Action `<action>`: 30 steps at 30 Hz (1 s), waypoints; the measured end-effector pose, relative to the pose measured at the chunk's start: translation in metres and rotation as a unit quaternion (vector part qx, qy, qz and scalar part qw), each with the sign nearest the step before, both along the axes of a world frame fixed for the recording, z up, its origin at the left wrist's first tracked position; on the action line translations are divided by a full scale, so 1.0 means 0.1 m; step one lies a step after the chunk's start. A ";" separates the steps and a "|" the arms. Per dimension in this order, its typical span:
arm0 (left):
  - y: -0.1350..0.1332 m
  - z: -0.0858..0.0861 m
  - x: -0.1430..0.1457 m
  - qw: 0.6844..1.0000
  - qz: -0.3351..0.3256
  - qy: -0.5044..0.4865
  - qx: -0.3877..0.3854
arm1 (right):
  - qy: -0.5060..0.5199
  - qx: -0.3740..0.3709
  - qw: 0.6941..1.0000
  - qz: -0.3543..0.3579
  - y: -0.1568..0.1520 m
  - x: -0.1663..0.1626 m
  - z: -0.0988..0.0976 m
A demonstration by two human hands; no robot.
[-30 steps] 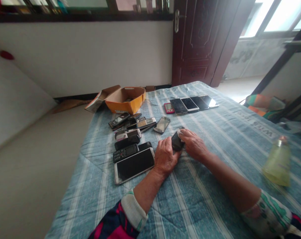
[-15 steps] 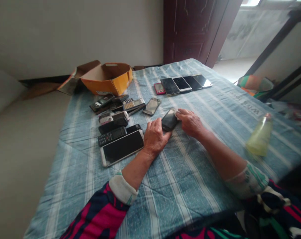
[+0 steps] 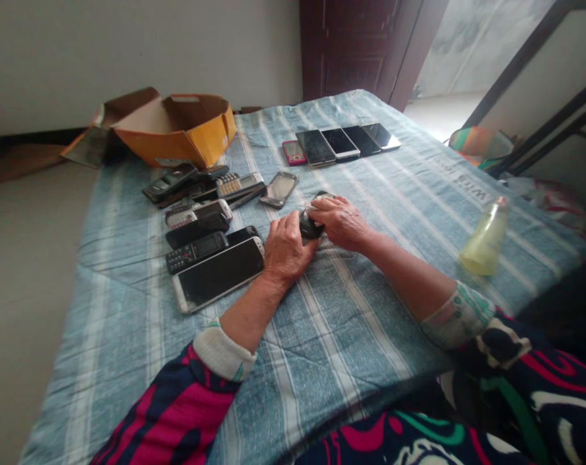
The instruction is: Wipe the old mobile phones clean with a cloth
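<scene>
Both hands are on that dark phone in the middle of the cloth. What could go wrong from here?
The left hand and right hand cover most of the dark phone, so the grip is hard to judge; it might slip. The left wrist lies close to the large phone and could nudge it. The right forearm could knock the yellow-green bottle.

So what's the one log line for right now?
left hand grips dark phone | right hand on top, small white thing under fingers | phone pile left | bottle right | striped cloth
</scene>
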State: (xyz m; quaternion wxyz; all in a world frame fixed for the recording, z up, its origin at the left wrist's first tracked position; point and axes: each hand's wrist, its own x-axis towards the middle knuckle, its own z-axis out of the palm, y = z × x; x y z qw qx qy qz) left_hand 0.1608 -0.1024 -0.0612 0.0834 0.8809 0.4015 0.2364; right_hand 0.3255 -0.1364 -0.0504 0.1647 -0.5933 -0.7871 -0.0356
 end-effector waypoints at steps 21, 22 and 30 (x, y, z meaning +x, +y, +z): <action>0.02 0.00 0.02 1.000 -0.006 -0.012 0.013 | 0.023 -0.004 0.998 0.066 0.08 0.06 0.01; 0.02 0.00 0.02 1.000 -0.005 -0.014 0.013 | 0.019 -0.004 0.997 0.071 0.08 0.05 0.01; 0.00 0.02 0.03 1.000 0.006 -0.013 0.001 | 0.037 -0.019 0.999 -0.007 0.28 0.22 0.05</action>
